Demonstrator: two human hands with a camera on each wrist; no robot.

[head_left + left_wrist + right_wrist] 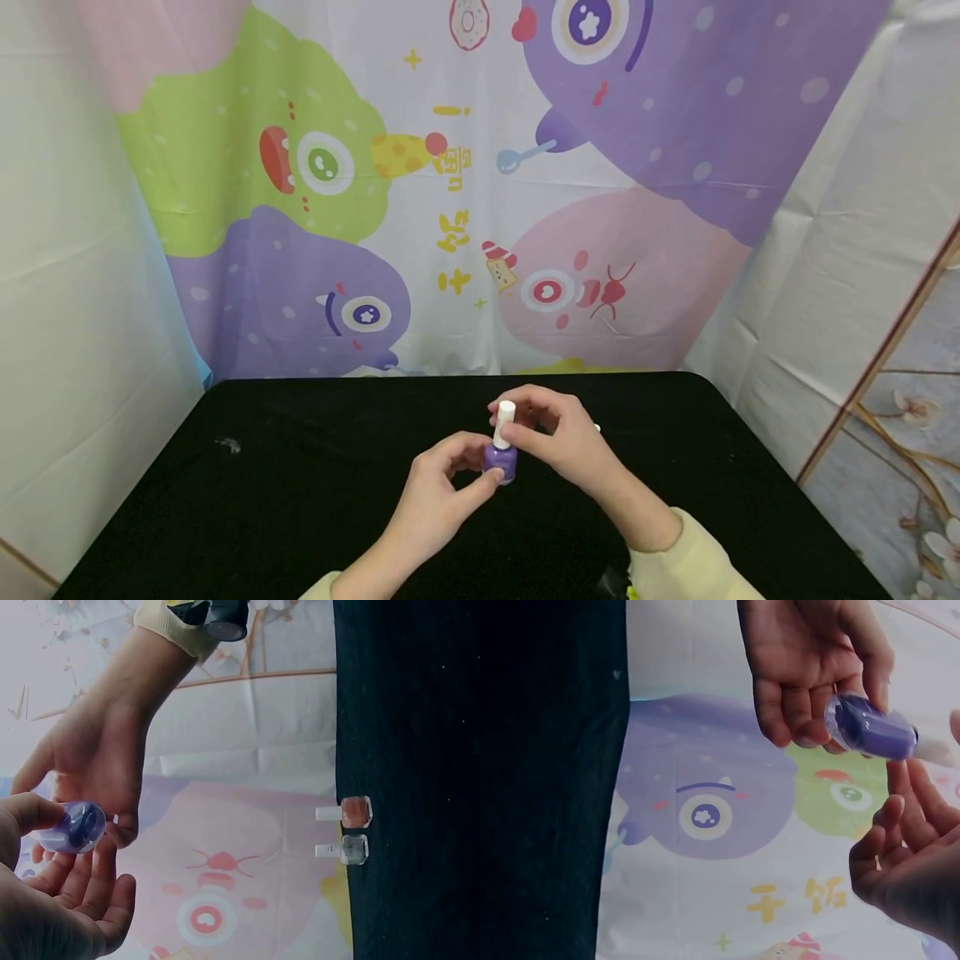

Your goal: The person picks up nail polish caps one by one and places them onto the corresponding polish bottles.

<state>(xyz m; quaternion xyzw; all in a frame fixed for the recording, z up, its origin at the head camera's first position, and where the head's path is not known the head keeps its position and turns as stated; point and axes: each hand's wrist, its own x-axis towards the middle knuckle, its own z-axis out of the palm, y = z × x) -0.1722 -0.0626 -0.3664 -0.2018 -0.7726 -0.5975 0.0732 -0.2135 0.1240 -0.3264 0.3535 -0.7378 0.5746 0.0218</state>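
A nail polish bottle (500, 463) with purple polish is held upright above the black table in the head view. My left hand (444, 483) pinches its glass body between thumb and fingers. From the right, my right hand (558, 433) has thumb and fingers at the white cap (505, 425), gripping it. The cap sits on the bottle. In the right wrist view the purple bottle (876, 731) lies slantwise between both hands, its base toward the left. The left wrist view shows the bottle (75, 827) from its base, which hides most of the cap.
Two more nail polish bottles, one orange-red (355, 812) and one grey (354, 850), stand side by side on the black table (300, 500). In the head view the right hand mostly covers them. A patterned cartoon curtain (465, 333) hangs behind the table's far edge.
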